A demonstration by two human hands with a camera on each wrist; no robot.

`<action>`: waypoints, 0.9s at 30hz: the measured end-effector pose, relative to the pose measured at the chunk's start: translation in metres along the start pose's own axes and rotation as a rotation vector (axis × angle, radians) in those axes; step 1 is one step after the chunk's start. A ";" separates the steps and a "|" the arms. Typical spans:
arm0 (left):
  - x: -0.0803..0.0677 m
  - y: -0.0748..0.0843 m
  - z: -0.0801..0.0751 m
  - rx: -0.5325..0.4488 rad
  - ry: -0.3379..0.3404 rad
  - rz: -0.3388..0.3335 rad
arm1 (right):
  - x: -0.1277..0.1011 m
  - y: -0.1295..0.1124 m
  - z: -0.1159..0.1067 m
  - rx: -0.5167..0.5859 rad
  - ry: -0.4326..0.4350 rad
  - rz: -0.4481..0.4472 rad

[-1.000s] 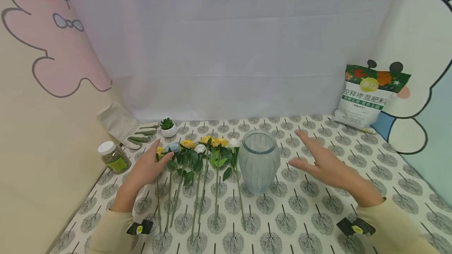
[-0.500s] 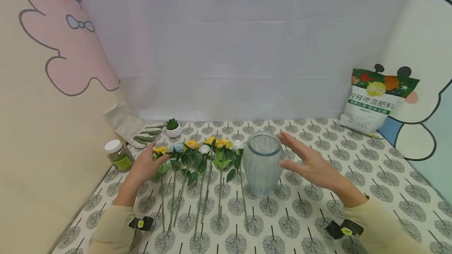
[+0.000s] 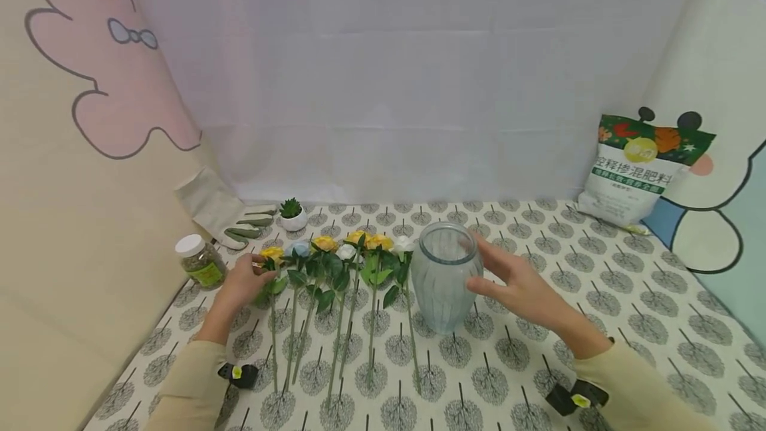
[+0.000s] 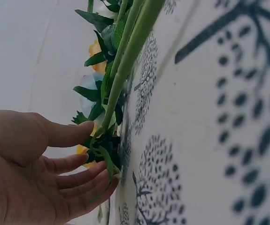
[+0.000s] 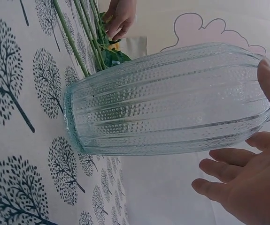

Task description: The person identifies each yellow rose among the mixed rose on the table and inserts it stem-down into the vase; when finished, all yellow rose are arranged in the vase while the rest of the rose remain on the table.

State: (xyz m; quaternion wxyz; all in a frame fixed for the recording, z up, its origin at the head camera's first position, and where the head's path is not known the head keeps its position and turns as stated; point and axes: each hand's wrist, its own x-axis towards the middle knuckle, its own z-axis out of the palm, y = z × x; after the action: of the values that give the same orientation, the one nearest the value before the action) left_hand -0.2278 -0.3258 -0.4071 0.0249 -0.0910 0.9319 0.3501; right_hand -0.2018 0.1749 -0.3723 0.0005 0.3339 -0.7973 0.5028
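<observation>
My right hand (image 3: 519,283) lay spread, thumb touching the ribbed glass vase (image 3: 444,277); left of it, my left hand (image 3: 243,281) stayed relaxed at the leafy yellow rose (image 3: 272,255).

Right hand (image 3: 520,285) fingertips behind vase (image 3: 444,278) (blurred through glass), bag (image 3: 643,168) print unreadable

Both arms wear long, pale cream sleeves that end at the wrists. A small black device with a yellow-green mark is strapped at each wrist. The hands are bare.

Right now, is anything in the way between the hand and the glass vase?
No, nothing visible. The right hand is open right beside the glass vase, thumb near its rim. The flowers lie on the vase's other side.
</observation>
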 end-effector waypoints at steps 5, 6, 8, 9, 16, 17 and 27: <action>0.001 -0.009 0.000 -0.040 -0.007 -0.019 | 0.001 0.001 0.003 0.019 0.008 -0.039; 0.002 -0.011 0.000 -0.041 -0.011 -0.019 | 0.001 0.001 0.003 0.018 0.010 -0.039; 0.003 -0.014 0.000 -0.044 -0.020 -0.017 | 0.001 0.001 0.003 0.014 0.011 -0.040; 0.005 -0.015 0.000 -0.045 -0.024 -0.017 | 0.001 0.001 0.003 0.008 0.012 -0.040; 0.012 -0.020 0.000 -0.133 -0.071 -0.029 | 0.000 0.001 0.002 -0.001 0.018 -0.029; 0.013 -0.021 0.000 -0.140 -0.074 -0.035 | 0.000 0.000 0.002 -0.001 0.018 -0.026; 0.013 -0.027 -0.003 -0.215 -0.121 -0.054 | 0.001 0.001 0.004 -0.024 0.024 -0.030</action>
State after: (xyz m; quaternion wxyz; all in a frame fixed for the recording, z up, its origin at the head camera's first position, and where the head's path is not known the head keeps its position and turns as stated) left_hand -0.2356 -0.3499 -0.4242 0.0806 -0.0969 0.8831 0.4520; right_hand -0.2018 0.1712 -0.3746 0.0217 0.3395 -0.7983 0.4970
